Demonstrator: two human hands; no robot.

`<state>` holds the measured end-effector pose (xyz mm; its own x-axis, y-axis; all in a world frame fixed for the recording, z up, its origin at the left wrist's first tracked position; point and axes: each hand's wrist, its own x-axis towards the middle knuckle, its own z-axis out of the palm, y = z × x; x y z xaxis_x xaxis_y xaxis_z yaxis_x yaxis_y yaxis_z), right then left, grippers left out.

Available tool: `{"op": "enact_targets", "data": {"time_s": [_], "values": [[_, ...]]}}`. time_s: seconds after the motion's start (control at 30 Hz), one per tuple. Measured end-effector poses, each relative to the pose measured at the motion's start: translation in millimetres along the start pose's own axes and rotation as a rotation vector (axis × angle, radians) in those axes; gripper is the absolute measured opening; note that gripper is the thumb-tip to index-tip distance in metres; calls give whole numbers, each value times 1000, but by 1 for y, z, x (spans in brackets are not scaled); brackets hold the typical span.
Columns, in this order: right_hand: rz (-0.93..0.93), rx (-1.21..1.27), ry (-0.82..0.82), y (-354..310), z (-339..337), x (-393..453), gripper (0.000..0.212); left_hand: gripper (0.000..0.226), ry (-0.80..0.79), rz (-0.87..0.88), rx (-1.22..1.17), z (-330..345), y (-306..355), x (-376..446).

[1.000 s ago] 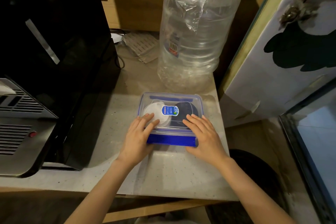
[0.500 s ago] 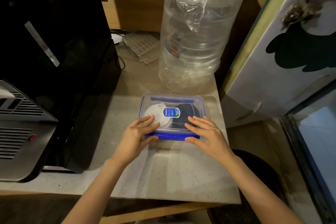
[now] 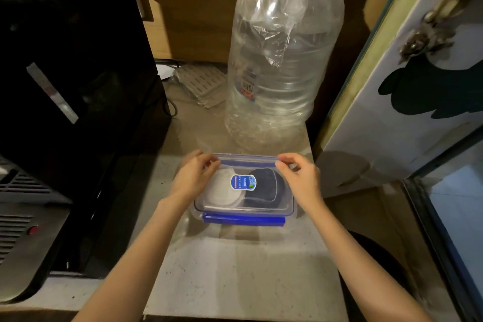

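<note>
Speckled stone counter (image 3: 235,277): both hands pinch the far edge of a clear rectangular plastic box with blue clips (image 3: 244,192), left hand (image 3: 194,178), right hand (image 3: 300,178); beyond them, a big clear water bottle (image 3: 282,60).

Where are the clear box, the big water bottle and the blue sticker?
Clear box (image 3: 264,202): head view, on its lid.
Big water bottle (image 3: 283,65): head view, middle of its body.
Blue sticker (image 3: 243,182): head view, centre of the label on the lid.
</note>
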<state>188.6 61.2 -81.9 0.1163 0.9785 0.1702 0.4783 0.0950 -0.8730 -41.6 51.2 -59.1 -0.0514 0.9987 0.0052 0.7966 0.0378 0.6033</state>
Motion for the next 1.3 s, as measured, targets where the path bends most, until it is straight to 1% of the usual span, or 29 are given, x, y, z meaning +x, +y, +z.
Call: {"op": "enact_targets", "data": {"time_s": [0.07, 0.17, 0.23, 0.3, 0.33, 0.4, 0.43, 0.5, 0.57, 0.6, 0.67, 0.73, 0.8, 0.87, 0.97, 1.07, 1.2, 1.3], "values": [[11, -16, 17, 4, 3, 12, 13, 15, 67, -55, -28, 3, -2, 13], [53, -5, 15, 11, 4, 24, 12, 29, 126, -195, -74, 6, 2, 25], [151, 84, -6, 15, 7, 29, 16, 34, 140, -298, -155, 8, 4, 30], [324, 243, -59, 15, 7, 31, 28, 33, 156, -383, -290, 12, -1, 34], [404, 297, -90, 16, 6, 31, 35, 38, 155, -429, -362, 13, -4, 34], [526, 320, -173, 20, 4, 33, 46, 56, 131, -534, -489, 18, -11, 34], [570, 325, -221, 22, 3, 34, 48, 61, 107, -573, -537, 19, -14, 34], [645, 336, -305, 25, 1, 37, 41, 66, 17, -619, -642, 22, -19, 34], [675, 328, -362, 24, 2, 39, 31, 65, -83, -623, -742, 21, -21, 34], [670, 331, -377, 23, 2, 39, 30, 58, -121, -608, -771, 20, -21, 34], [639, 381, -362, 22, 3, 39, 37, 37, -166, -561, -824, 20, -19, 33], [596, 451, -314, 21, 4, 37, 43, 24, -172, -521, -880, 20, -17, 32], [556, 476, -295, 19, 3, 37, 48, 28, -180, -488, -899, 20, -20, 33], [525, 467, -309, 17, 3, 36, 46, 32, -195, -456, -892, 20, -23, 34], [484, 462, -337, 16, 3, 34, 33, 27, -190, -408, -891, 18, -21, 34], [435, 423, -329, 15, 3, 32, 19, 22, -163, -395, -880, 18, -21, 35], [399, 402, -280, 15, 4, 33, 16, 5, -128, -364, -860, 21, -22, 39], [382, 376, -265, 15, 5, 33, 15, 5, -112, -336, -840, 23, -22, 40]]}}
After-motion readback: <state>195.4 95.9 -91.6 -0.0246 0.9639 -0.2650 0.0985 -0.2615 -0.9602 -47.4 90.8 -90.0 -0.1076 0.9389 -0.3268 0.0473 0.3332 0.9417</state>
